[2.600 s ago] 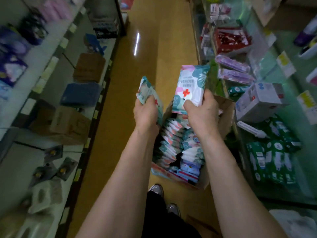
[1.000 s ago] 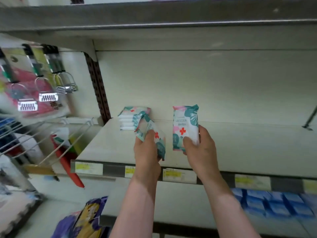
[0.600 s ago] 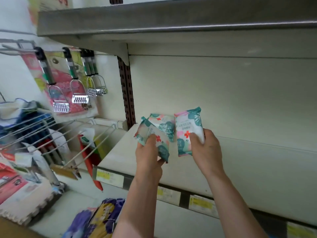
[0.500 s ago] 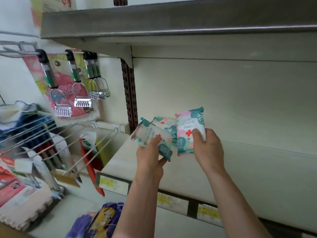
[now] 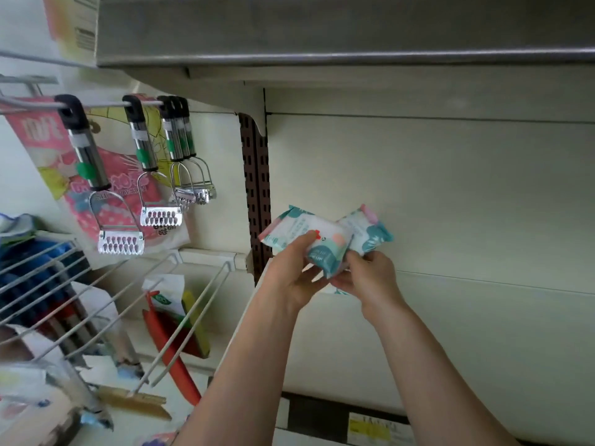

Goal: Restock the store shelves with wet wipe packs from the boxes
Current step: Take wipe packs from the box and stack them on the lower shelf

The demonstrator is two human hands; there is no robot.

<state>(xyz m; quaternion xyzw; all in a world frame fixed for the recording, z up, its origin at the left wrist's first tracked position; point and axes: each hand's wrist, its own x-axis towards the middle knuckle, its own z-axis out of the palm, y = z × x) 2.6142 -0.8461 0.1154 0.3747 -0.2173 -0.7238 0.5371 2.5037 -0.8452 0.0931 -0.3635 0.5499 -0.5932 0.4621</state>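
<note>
I counted two hands, the left hand (image 5: 289, 278) and the right hand (image 5: 370, 278), with two packs (image 5: 299, 231) between them. A third's edge (image 5: 340, 291) showed underneath. At least four graters (image 5: 120, 243) hung alongside; the rear ones overlapped.

Two soft wet wipe packs, white with teal leaves and pink edges. The left pack (image 5: 299, 231) sits tilted, overlapping the right pack (image 5: 367, 233), both up over the left end of the cream shelf (image 5: 450, 333).
</note>
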